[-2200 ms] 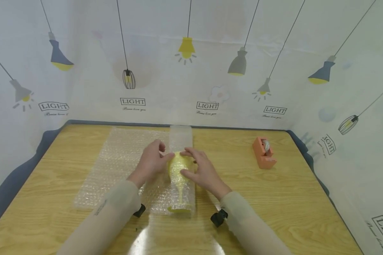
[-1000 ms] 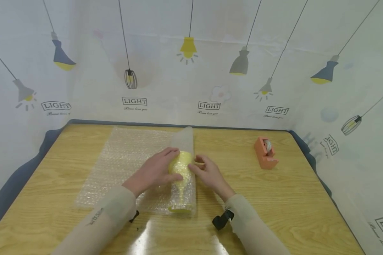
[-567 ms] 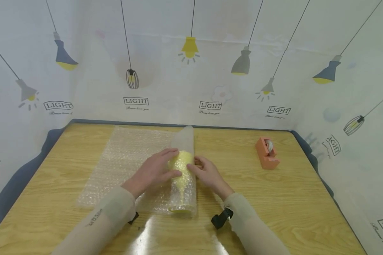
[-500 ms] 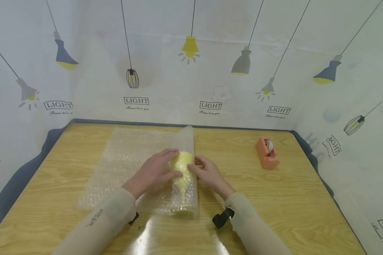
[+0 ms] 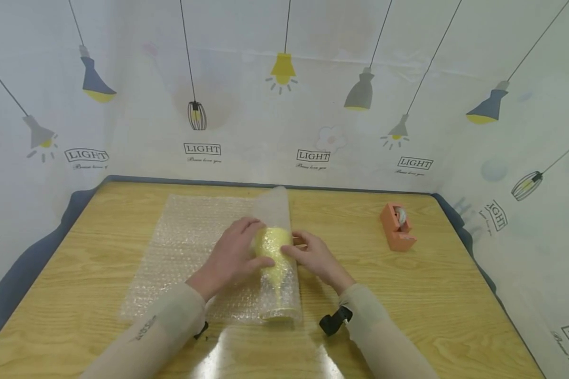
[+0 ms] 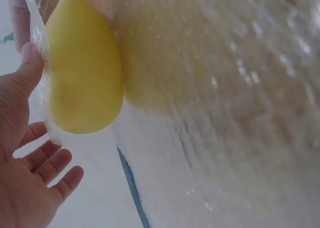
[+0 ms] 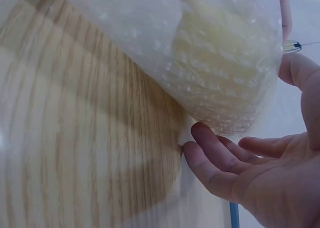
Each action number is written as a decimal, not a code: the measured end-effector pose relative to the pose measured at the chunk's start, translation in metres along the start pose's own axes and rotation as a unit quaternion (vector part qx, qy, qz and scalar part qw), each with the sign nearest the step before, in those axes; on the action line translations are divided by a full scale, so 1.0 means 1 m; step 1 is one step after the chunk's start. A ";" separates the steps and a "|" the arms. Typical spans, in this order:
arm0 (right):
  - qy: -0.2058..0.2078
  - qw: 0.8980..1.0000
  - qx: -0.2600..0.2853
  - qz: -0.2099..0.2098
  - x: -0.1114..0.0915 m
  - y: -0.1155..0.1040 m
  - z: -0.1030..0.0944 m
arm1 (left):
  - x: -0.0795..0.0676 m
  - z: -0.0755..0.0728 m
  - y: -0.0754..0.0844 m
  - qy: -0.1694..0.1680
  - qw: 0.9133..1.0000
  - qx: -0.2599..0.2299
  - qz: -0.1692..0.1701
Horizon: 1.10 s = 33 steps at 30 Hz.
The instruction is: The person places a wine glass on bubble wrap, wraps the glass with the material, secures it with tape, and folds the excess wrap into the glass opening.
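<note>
A yellow goblet (image 5: 276, 245) lies on its side with its bowl away from me, under a layer of clear bubble wrap (image 5: 185, 231). My left hand (image 5: 229, 258) holds its left side, thumb across the covered bowl. In the left wrist view that hand's thumb (image 6: 31, 62) presses the film, and the yellow bowl (image 6: 87, 72) shows inside. My right hand (image 5: 317, 258) holds the roll's right edge, thumb on top. In the right wrist view its fingertips (image 7: 200, 133) touch the underside of the wrapped end. The stem and foot show blurred through the wrap.
The unrolled part of the wrap spreads left over the wooden table (image 5: 422, 305). An orange tape dispenser (image 5: 398, 231) with a roll of tape stands at the right. A curtain printed with lamps (image 5: 246, 105) hangs behind the table edge.
My right hand went from over the bowl to the roll's right edge, while my left thumb came down onto the bowl. Lately the wrapped goblet has shifted slightly right and toward me.
</note>
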State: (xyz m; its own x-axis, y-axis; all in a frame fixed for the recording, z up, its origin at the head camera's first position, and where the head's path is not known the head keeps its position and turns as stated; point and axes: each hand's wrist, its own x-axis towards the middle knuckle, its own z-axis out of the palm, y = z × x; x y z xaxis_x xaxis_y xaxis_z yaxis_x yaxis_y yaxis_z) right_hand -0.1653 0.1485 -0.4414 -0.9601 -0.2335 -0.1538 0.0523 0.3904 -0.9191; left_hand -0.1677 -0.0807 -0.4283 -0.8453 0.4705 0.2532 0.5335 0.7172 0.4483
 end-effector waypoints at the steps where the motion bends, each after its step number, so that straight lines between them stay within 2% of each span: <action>1: 0.001 1.000 -0.001 0.000 0.000 0.000 0.001 | -0.001 0.000 0.000 0.007 1.000 -0.001 -0.002; 4: 0.008 1.000 -0.005 0.001 0.001 -0.001 0.004 | -0.003 -0.002 0.000 0.014 1.000 -0.006 -0.005; 10: 0.012 1.000 -0.007 0.013 0.001 -0.004 0.008 | -0.007 -0.007 0.001 -0.008 0.999 -0.020 -0.033; 15: -0.004 0.999 -0.042 0.025 0.000 -0.007 0.010 | -0.011 -0.006 -0.001 -0.020 0.995 -0.040 -0.088; 19: -0.014 0.998 -0.059 0.029 0.000 -0.009 0.012 | -0.016 -0.004 -0.001 -0.027 0.986 -0.067 -0.147; 21: -0.014 0.997 -0.066 0.030 0.000 -0.011 0.013 | -0.018 -0.004 -0.002 -0.030 0.984 -0.072 -0.162; 23: -0.010 0.997 -0.073 0.028 -0.001 -0.012 0.014 | -0.019 -0.004 -0.003 -0.034 0.982 -0.074 -0.168; 33: -0.008 0.994 -0.106 0.008 -0.001 -0.013 0.020 | -0.020 -0.004 -0.009 -0.063 0.984 -0.091 -0.138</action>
State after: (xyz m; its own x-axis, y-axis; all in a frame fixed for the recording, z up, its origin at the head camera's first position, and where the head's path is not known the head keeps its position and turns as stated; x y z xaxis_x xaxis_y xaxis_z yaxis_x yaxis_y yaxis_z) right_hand -0.1600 0.1261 -0.4366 -0.9553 -0.2387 -0.1743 0.0066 0.5722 -0.8201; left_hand -0.1560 -0.0985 -0.4341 -0.9406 0.3394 -0.0038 0.2601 0.7277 0.6347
